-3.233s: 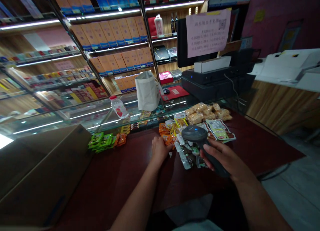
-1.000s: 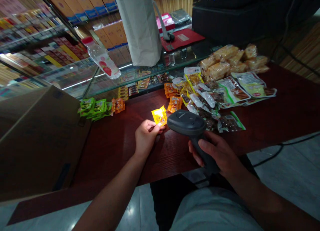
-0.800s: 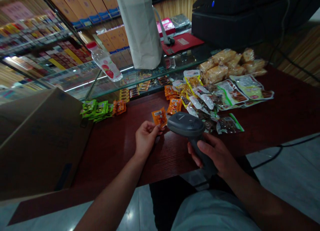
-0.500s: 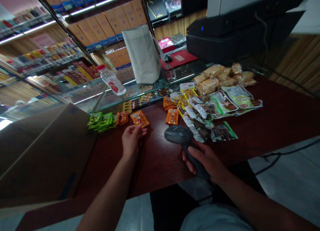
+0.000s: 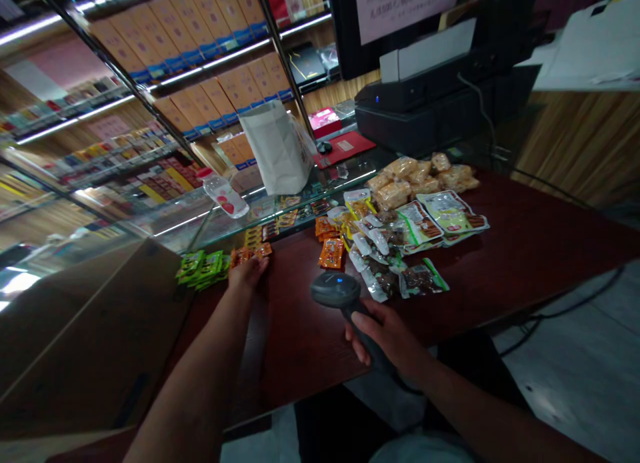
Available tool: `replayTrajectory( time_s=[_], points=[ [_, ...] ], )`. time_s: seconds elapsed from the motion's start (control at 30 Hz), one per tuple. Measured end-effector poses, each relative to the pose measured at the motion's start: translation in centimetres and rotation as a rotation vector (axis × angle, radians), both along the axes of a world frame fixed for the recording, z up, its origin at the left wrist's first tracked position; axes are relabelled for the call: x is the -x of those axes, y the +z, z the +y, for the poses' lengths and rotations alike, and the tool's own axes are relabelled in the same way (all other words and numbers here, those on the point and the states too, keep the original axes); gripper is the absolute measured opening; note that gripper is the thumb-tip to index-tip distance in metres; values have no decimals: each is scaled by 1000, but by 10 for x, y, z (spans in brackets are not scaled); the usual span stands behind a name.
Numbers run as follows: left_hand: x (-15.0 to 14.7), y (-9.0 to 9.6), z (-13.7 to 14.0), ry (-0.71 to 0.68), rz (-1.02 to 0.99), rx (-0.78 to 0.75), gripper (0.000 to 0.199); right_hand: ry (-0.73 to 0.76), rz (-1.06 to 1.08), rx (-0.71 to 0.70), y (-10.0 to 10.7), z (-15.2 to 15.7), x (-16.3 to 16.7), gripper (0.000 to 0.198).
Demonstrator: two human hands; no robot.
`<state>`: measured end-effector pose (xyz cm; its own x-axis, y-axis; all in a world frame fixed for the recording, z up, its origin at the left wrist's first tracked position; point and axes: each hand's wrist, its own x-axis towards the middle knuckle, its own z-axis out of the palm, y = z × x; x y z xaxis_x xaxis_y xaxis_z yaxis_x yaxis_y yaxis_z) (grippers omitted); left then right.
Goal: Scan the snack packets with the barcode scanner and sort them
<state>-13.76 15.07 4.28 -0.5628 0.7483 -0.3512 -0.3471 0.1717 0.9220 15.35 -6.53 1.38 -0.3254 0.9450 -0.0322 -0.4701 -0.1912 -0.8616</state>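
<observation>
My right hand [image 5: 383,336] is wrapped round the handle of a dark barcode scanner [image 5: 336,289], whose head points left over the table and shows a small blue light. My left hand [image 5: 247,273] is at the small orange snack packets [image 5: 242,255], its fingers closed on the edge of an orange snack packet [image 5: 263,249]; part of the grip is hidden. Green snack packets [image 5: 204,268] lie in a heap just left of that hand. Between the hands and farther back is a second group of orange packets [image 5: 331,253].
Clear snack bags [image 5: 377,276], flat sausage packs [image 5: 450,213] and wrapped bread-like pieces [image 5: 400,193] cover the table's right. A large cardboard box [image 5: 100,329] stands at left. Behind are a bottle [image 5: 223,195], a white bag [image 5: 277,149] and a black printer [image 5: 415,109].
My left hand has moved left with the orange packet, bringing it to the orange packets beside the green ones. A blue light now shows on the scanner. The view has shifted.
</observation>
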Motion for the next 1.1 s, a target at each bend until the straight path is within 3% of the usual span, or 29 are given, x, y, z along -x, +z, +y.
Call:
replayTrajectory(
  time_s=[0.13, 0.3, 0.43, 0.57, 0.63, 0.73, 0.9, 1.1],
  points=[
    [1, 2, -8, 33, -2, 29, 14, 16, 0, 0, 1, 0, -1, 44],
    [-6, -3, -38, 15, 94, -11, 5, -3, 43, 2, 3, -1, -2, 43],
    [-36, -18, -64, -113, 252, -80, 15, -42, 86, 7, 4, 0, -1, 42],
    [-93, -30, -75, -535, 849, -59, 34, -93, 94, 15, 2, -1, 1, 41],
    [-119, -29, -76, -601, 1142, -18, 39, -108, 89, 10, 1, -2, 2, 40],
    [-138, -25, -73, -612, 1362, 69, 40, -115, 72, -5, -2, -6, 3, 40],
    [-128, -31, -70, -601, 1262, 48, 27, -133, 54, -10, -12, -11, 4, 40],
    [-108, -35, -72, -633, 1182, -36, 24, -174, 60, 27, -15, -10, 7, 40]
  ],
)
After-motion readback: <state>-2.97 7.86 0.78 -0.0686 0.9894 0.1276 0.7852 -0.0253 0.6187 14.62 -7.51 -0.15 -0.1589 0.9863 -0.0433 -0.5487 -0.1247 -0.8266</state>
